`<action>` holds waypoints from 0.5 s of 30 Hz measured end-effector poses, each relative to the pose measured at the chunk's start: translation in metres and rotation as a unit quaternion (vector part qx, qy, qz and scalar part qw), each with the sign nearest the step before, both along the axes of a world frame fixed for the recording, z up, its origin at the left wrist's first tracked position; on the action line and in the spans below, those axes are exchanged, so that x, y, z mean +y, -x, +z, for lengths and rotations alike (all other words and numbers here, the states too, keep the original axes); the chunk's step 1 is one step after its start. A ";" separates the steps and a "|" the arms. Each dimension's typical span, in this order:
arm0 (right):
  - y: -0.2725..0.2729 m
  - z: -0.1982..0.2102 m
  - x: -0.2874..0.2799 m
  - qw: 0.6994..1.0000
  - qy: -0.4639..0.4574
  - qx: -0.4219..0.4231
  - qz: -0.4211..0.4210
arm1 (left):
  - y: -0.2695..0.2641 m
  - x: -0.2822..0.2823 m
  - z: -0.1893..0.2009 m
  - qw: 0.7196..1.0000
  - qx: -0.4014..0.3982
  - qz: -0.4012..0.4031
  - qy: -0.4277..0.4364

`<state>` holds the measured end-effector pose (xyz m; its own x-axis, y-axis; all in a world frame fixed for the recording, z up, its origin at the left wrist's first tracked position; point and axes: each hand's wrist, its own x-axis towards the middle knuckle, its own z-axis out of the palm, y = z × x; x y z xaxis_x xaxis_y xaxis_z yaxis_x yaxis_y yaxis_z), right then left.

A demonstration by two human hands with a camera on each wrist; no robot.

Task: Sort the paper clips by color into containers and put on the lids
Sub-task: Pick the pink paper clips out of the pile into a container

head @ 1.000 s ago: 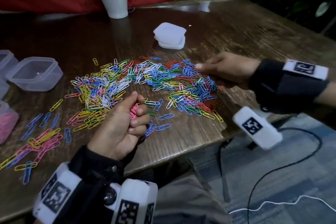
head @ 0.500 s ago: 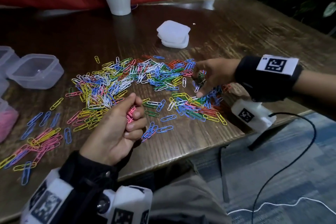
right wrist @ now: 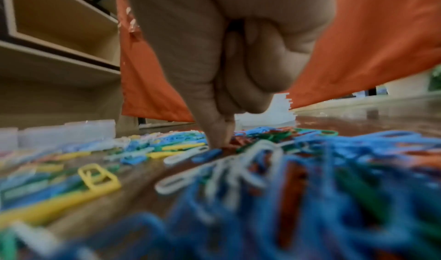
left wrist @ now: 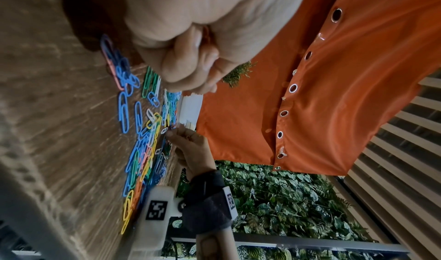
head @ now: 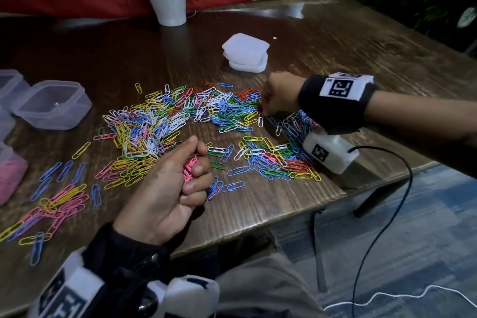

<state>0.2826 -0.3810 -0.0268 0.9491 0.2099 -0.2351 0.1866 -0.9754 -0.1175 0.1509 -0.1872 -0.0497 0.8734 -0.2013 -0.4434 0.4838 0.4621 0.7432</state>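
Observation:
A wide pile of mixed-colour paper clips (head: 180,121) covers the wooden table (head: 322,41). My left hand (head: 180,181) hovers at the pile's near side, gripping a bunch of pink clips (head: 189,165); in the left wrist view it (left wrist: 188,60) is a closed fist. My right hand (head: 278,95) is at the pile's far right. Its fingers are curled, and thumb and fingertip (right wrist: 219,141) pinch down on a reddish clip among the clips (right wrist: 262,160).
An empty clear container (head: 51,104) stands at the left, with others partly cut off beside it. One container with pink clips (head: 10,175) is at the left edge. A stack of lids (head: 245,53) lies behind the pile, and a white plant pot (head: 170,5) stands at the back. Loose clips (head: 59,201) lie front left.
My right hand has moved from the pile's right edge toward its far side and lowered its fingertips onto the clips. The left hand keeps holding the pink clips, barely moving.

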 end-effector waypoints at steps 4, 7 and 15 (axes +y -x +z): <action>0.000 0.003 -0.006 0.993 -0.100 0.045 -0.040 | 0.002 0.001 0.000 1.000 -0.001 -0.001 0.009; -0.002 0.018 -0.024 0.913 -0.358 0.128 -0.147 | 0.002 0.004 -0.001 1.000 0.004 0.002 0.022; 0.011 0.015 -0.045 0.774 -0.539 0.234 -0.236 | 0.001 0.001 -0.006 0.998 0.030 -0.004 0.057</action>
